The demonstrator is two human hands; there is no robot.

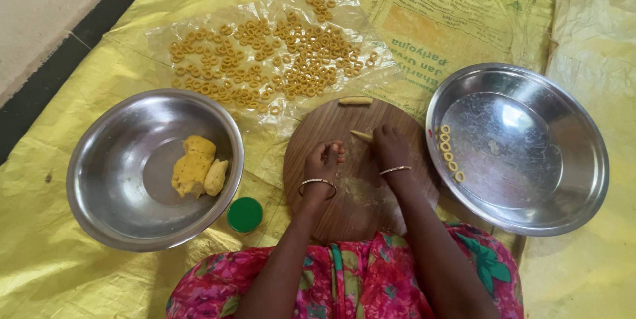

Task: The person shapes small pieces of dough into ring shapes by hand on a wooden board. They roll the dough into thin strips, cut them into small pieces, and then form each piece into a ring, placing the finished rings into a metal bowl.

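Note:
A round wooden board (pixel 358 193) lies in front of me on a yellow sheet. My left hand (pixel 322 162) rests on the board with its fingers curled around a small bit of yellow dough. My right hand (pixel 390 147) presses a thin dough strip (pixel 361 135) against the board with its fingertips. A short rolled dough stick (pixel 355 100) lies at the board's far edge. Both wrists wear bangles.
A steel bowl (pixel 112 180) at the left holds a lump of yellow dough (pixel 197 167). A green lid (pixel 245 214) sits beside it. A steel bowl (pixel 563 180) at the right carries several dough rings (pixel 449 151) on its rim. Many rings (pixel 265 57) lie on clear plastic beyond the board.

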